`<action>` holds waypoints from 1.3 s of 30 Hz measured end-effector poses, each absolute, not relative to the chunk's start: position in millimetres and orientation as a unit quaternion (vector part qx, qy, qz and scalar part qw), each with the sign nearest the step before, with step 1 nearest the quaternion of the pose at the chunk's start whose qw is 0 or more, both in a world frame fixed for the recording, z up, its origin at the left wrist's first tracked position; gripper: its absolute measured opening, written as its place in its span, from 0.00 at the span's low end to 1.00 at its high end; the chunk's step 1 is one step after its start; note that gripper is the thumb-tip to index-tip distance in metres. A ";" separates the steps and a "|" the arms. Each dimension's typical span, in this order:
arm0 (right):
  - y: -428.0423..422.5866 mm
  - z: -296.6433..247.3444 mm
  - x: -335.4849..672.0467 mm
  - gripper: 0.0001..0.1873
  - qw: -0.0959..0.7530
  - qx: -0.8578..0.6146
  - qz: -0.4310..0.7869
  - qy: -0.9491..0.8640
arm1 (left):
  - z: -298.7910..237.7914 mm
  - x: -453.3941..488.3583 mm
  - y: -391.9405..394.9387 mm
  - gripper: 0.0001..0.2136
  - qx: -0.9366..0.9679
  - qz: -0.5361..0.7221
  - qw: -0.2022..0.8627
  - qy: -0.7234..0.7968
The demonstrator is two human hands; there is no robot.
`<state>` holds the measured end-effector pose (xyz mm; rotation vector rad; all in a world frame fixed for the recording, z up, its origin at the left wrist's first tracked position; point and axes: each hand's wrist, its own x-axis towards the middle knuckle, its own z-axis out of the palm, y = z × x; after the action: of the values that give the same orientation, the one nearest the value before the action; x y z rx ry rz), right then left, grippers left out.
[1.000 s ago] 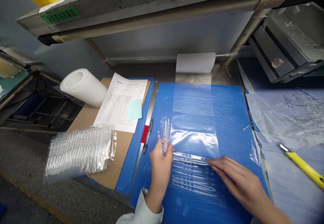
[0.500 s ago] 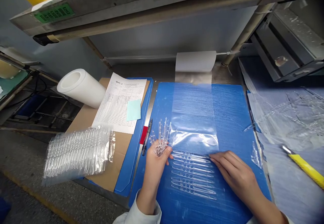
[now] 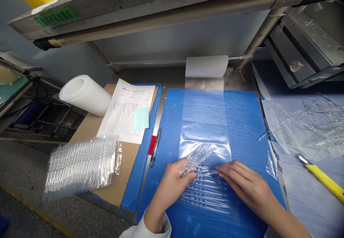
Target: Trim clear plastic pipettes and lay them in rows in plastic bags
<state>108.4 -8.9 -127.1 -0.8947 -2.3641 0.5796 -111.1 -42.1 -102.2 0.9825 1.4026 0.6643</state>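
Observation:
My left hand (image 3: 174,180) is closed around a bunch of clear plastic strips (image 3: 195,157), tilted up and to the right over the film. My right hand (image 3: 245,186) lies on a row of several clear strips (image 3: 205,195) set side by side on the blue corrugated board (image 3: 242,123). Its fingertips pinch one strip at the top of that row. A band of clear film (image 3: 205,123) runs from a roll (image 3: 206,66) at the back down to the strips.
A wrapped bundle of clear strips (image 3: 82,161) rests on cardboard at the left, by a printed form (image 3: 126,110), a white roll (image 3: 84,94) and a pen (image 3: 155,146). Loose clear parts (image 3: 303,123) and a yellow knife (image 3: 321,177) lie at the right. A metal shelf hangs overhead.
My left hand has swung its bunch of strips from upright at the film's left edge to tilted right over the film. My right hand has shifted slightly left along the top strip.

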 end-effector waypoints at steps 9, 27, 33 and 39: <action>-6.0 -147.2 114.7 0.06 0.326 -0.399 0.128 -0.847 | -113.8 -123.0 -37.1 0.13 0.249 0.479 0.520 0.661; 4.2 -123.4 101.3 0.07 0.305 -0.368 0.208 -0.853 | -98.8 -118.8 -40.1 0.09 0.421 0.301 0.656 0.549; 5.6 -123.1 105.4 0.07 0.298 -0.370 0.199 -0.857 | -106.6 -119.6 -34.4 0.11 0.331 0.395 0.601 0.611; 8.0 -145.3 113.5 0.05 0.296 -0.399 0.155 -0.854 | -111.5 -124.7 -32.1 0.14 0.223 0.498 0.527 0.652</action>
<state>113.5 8.0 -145.3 -1.0614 -2.2703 0.4122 -124.7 -32.1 -111.5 0.5332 1.5572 1.1893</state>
